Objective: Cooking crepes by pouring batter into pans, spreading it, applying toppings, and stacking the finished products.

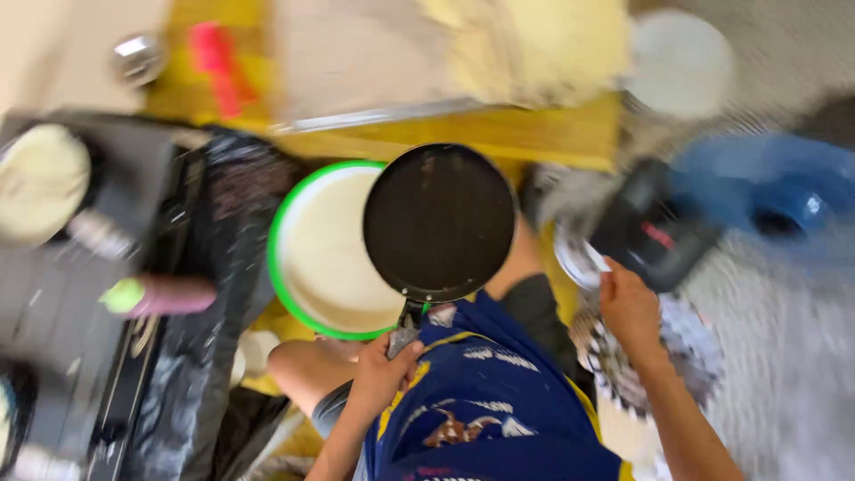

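Left hand [381, 374] grips the handle of the round black non-stick frying pan [438, 223], held level at frame centre over the green-rimmed white bowl [316, 258], best kept steady, while the right hand [628, 307] closes on a blurred white plate [579, 263].

The pan [439, 221] is round, black and empty, held level by its short handle, which points toward the person. It hangs over the right part of a green-rimmed bowl [321, 254] of pale batter. A black device [655, 233] lies tilted to the right.
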